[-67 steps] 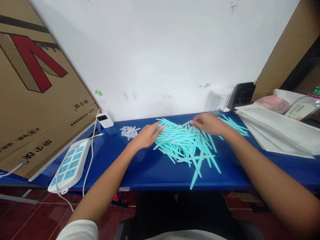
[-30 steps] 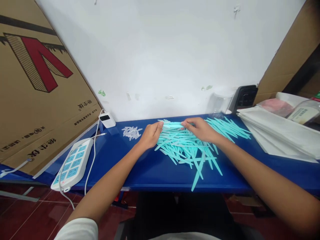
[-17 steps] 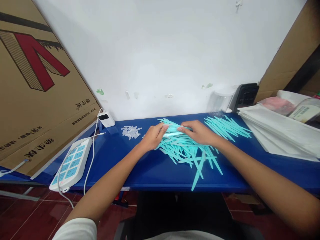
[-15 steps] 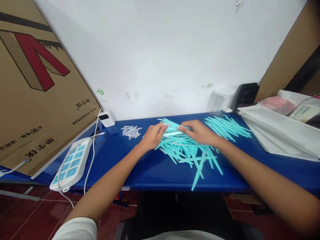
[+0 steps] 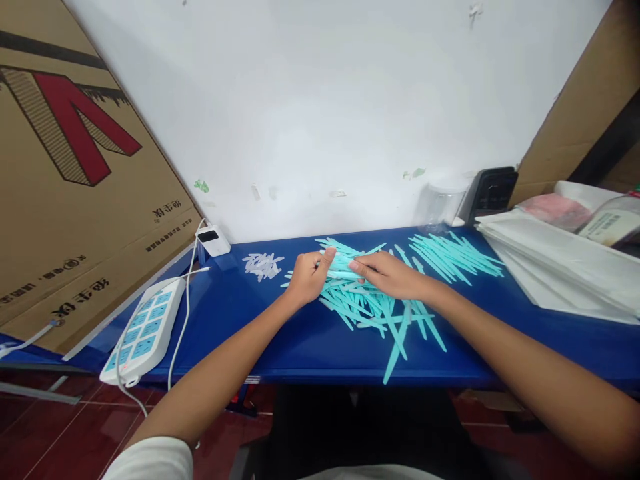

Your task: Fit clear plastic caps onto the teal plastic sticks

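Observation:
Over a loose pile of slim turquoise plastic sticks (image 5: pixel 357 303), shaped like eyebrow razors, my two hands work close together. My left hand (image 5: pixel 307 275) is closed, thumb up, at the pile's left side. From the right, my right hand (image 5: pixel 387 272) is closed too, its thumb and fingers pinched together. A turquoise stick (image 5: pixel 343 273) spans the short gap between them, gripped at both ends; the fingers partly hide it. Small clear plastic pieces (image 5: pixel 263 265) lie heaped left of my left hand. A neater group of turquoise sticks (image 5: pixel 455 257) lies beyond my right hand.
On the blue table (image 5: pixel 295 353) are a power strip (image 5: pixel 145 333) with cables and a small white device (image 5: pixel 214 240). A clear container (image 5: pixel 443 207), a black device (image 5: pixel 493 193) and white bags (image 5: pixel 565 267) stand right. Cardboard (image 5: pixel 85 200) leans at left.
My right hand has shifted slightly left and down, uncovering sticks behind it. My left hand has turned a little, thumb more upright. The piles look much the same.

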A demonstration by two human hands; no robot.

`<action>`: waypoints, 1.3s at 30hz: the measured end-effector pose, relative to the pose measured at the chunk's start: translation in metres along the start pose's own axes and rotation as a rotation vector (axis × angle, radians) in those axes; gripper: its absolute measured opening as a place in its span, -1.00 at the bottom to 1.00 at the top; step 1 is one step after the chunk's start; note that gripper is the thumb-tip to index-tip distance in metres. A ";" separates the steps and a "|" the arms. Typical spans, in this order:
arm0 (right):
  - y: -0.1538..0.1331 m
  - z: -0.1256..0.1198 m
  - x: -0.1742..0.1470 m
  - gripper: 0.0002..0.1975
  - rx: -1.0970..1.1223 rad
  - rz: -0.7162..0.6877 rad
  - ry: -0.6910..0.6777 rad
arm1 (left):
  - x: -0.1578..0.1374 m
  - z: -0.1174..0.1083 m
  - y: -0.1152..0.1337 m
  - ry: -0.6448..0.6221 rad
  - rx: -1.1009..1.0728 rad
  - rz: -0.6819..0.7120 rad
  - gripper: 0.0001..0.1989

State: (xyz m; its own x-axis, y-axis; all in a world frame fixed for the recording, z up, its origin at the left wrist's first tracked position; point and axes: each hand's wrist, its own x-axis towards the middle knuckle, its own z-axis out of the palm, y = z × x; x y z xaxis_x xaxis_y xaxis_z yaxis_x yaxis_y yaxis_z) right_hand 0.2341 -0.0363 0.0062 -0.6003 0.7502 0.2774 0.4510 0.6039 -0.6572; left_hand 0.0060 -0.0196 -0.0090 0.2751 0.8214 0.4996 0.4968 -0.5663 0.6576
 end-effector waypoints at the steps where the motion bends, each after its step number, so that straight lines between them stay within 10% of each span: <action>1: -0.001 -0.001 0.000 -0.44 0.011 0.003 -0.009 | 0.000 0.000 0.001 0.001 -0.025 -0.007 -0.33; 28: -0.020 -0.005 0.001 -0.41 0.199 0.073 -0.038 | 0.010 -0.003 0.008 0.043 -0.254 -0.071 -0.34; 34: 0.000 -0.034 -0.007 -0.38 0.111 0.164 0.049 | 0.036 -0.051 -0.035 0.432 -0.353 -0.261 -0.35; 39: 0.038 -0.067 -0.010 -0.39 -0.329 0.265 0.143 | 0.042 -0.091 -0.065 0.242 0.368 -0.208 -0.33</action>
State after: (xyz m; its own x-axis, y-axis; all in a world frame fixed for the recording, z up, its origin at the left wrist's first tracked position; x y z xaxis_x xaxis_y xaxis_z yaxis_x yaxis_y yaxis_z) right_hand 0.3017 -0.0031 0.0252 -0.3487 0.9063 0.2389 0.7772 0.4220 -0.4668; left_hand -0.0898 0.0460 0.0207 -0.0386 0.8508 0.5241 0.7913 -0.2942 0.5360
